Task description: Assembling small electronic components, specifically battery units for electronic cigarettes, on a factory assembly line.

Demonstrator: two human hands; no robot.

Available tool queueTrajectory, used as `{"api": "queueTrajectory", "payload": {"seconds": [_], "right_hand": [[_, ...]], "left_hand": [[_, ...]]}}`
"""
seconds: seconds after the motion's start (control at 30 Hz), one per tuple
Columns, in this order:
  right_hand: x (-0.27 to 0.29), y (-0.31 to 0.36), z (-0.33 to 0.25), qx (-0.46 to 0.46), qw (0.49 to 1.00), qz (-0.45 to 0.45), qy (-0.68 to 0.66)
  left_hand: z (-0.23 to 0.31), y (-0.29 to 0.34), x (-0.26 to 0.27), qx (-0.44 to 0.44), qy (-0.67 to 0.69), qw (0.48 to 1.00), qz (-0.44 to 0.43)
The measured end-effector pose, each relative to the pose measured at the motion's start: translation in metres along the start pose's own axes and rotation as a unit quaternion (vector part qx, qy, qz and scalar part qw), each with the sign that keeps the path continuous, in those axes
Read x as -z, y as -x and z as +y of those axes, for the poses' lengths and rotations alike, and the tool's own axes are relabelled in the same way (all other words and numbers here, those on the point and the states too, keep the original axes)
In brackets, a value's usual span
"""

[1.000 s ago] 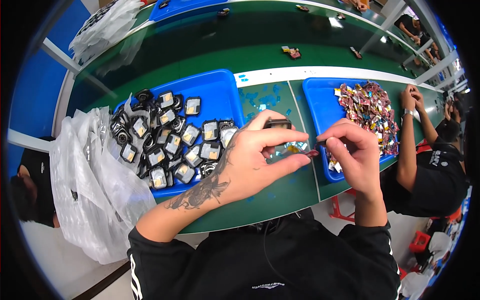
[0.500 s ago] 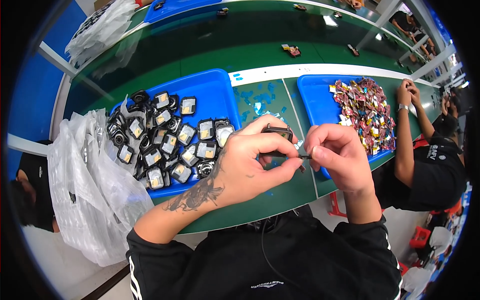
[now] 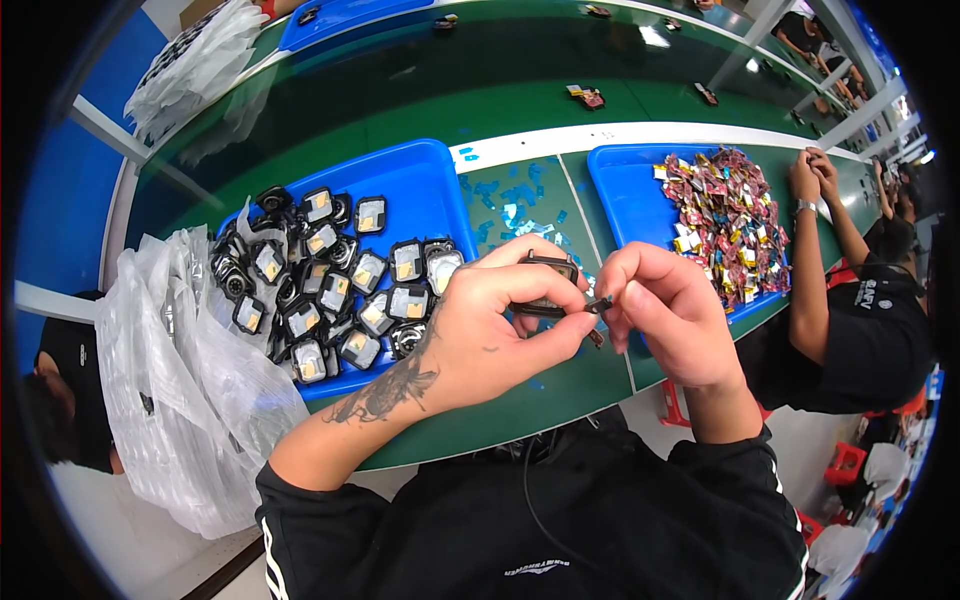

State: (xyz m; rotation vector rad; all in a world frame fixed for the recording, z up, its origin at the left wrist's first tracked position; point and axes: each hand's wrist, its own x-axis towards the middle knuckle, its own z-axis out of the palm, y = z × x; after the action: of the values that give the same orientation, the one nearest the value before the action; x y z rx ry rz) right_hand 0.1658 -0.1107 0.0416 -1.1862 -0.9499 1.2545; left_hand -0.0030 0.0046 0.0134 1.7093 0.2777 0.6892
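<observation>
My left hand (image 3: 497, 318) grips a black watch case (image 3: 550, 266) over the green table, its fingers curled round the frame. Between the two hands a small dark piece (image 3: 599, 305) juts out from the case by my left thumb. My right hand (image 3: 672, 318) is closed in a pinch right beside that piece; whatever its fingertips hold is too small and hidden to name. Left of my hands, similar black watch cases (image 3: 405, 260) lie heaped in a blue tray (image 3: 415, 175).
Small blue film scraps (image 3: 515, 212) litter the table (image 3: 590, 378). A second blue tray (image 3: 622, 205) holds piled red-and-yellow circuit parts (image 3: 730, 225). Clear plastic bags (image 3: 170, 380) hang at the left. A green conveyor (image 3: 480, 90) carries several parts beyond. A co-worker's arm (image 3: 808, 270) is at right.
Both hands have shifted slightly left with the watch case. My right fingers have drawn back a little from the case's edge, and the view has moved slightly.
</observation>
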Motion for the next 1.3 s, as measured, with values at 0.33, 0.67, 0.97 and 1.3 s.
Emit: {"api": "queueTrajectory", "payload": {"seconds": [0.33, 0.67, 0.97, 1.3], "right_hand": [[0.006, -0.004, -0.002, -0.014, 0.997, -0.053, 0.051], [0.000, -0.011, 0.025, -0.035, 0.998, 0.014, -0.046], [0.009, -0.025, 0.031, 0.053, 0.991, 0.089, 0.080], [0.032, -0.033, 0.019, 0.166, 0.903, 0.135, 0.374]], "left_hand": [[0.006, 0.001, 0.001, 0.020, -0.041, 0.998, -0.035], [-0.008, 0.000, -0.005, -0.299, -0.372, 0.875, 0.079], [-0.005, -0.001, -0.004, -0.320, -0.434, 0.838, 0.090], [-0.006, -0.007, 0.005, -0.015, -0.067, 0.982, 0.175]]}}
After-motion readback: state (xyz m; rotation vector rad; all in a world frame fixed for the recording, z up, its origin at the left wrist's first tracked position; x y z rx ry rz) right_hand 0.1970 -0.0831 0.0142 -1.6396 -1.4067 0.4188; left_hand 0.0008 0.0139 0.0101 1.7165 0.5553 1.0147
